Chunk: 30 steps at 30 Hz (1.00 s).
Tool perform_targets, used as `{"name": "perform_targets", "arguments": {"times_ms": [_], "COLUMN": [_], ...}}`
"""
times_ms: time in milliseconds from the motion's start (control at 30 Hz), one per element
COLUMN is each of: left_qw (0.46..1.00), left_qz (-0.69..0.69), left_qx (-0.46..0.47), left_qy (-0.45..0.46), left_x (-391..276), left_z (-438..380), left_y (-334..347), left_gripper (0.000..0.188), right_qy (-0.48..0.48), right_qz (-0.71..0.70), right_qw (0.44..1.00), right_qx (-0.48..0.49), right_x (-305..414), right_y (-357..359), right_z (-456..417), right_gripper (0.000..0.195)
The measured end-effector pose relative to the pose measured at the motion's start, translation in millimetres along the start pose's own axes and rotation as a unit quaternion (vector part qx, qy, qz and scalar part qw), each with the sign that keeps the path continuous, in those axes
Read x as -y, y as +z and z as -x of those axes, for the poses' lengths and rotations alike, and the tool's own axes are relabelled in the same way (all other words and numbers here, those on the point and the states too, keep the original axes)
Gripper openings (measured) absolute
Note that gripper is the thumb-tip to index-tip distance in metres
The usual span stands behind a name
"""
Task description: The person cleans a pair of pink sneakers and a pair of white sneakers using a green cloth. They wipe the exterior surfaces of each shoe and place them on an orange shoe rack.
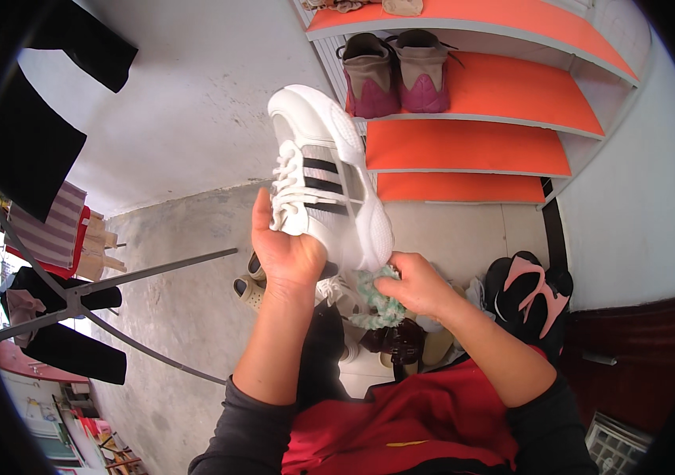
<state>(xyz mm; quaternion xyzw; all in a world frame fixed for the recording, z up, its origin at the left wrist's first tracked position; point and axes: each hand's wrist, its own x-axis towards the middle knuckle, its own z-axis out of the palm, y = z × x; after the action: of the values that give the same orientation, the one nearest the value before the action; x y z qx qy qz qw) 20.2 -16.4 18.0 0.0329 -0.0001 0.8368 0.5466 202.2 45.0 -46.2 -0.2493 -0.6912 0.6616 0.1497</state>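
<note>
A white lace-up sneaker [328,178] with black side stripes is held up, toe pointing away, its sole turned to the right. My left hand [287,252] grips it around the heel opening, the thumb along the laces. My right hand [414,282] pinches a green and white fluffy cloth [382,303] just below the sneaker's heel. Another white laced shoe [337,294] shows on the floor below, partly hidden by my hands and the cloth.
Brown and maroon shoes [397,74] stand on an orange-shelved rack [468,142]. Beige clogs [248,291], dark brown shoes [403,344] and black-and-pink sandals [527,291] lie on the floor. A metal drying rack [159,270] with hanging clothes is at the left, and a dark red door [640,356] at the right.
</note>
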Motion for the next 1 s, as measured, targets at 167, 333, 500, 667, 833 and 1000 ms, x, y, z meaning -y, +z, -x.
{"name": "perform_targets", "arguments": {"times_ms": [167, 333, 500, 667, 833, 1000], "left_qw": [0.971, 0.767, 0.795, 0.809, 0.803, 0.808], "left_qz": [-0.218, -0.621, -0.573, -0.537, -0.528, -0.520], "left_qx": [-0.067, -0.106, -0.140, -0.169, -0.224, -0.231], "left_qy": [0.068, 0.121, 0.139, 0.170, 0.157, 0.156], "left_x": [27, 39, 34, 32, 47, 71], "left_z": [5, 10, 4, -1, 0, 6], "left_y": [23, 1, -2, -1, -2, -8], "left_gripper": [0.070, 0.038, 0.033, 0.030, 0.027, 0.026], "right_qy": [0.039, -0.001, 0.026, -0.054, -0.211, -0.305], "right_qz": [-0.028, 0.008, 0.079, 0.102, 0.049, 0.256], "right_qw": [0.998, 0.996, 0.997, 0.986, 0.950, 0.886], "right_qx": [-0.032, -0.091, 0.004, -0.122, -0.224, -0.235], "right_x": [1, 2, 27, 49, 62, 55], "right_y": [-3, -23, -49, -61, -39, -22], "right_z": [5, -1, 6, 11, 9, 4], "right_gripper": [0.034, 0.033, 0.022, 0.022, 0.016, 0.031]}}
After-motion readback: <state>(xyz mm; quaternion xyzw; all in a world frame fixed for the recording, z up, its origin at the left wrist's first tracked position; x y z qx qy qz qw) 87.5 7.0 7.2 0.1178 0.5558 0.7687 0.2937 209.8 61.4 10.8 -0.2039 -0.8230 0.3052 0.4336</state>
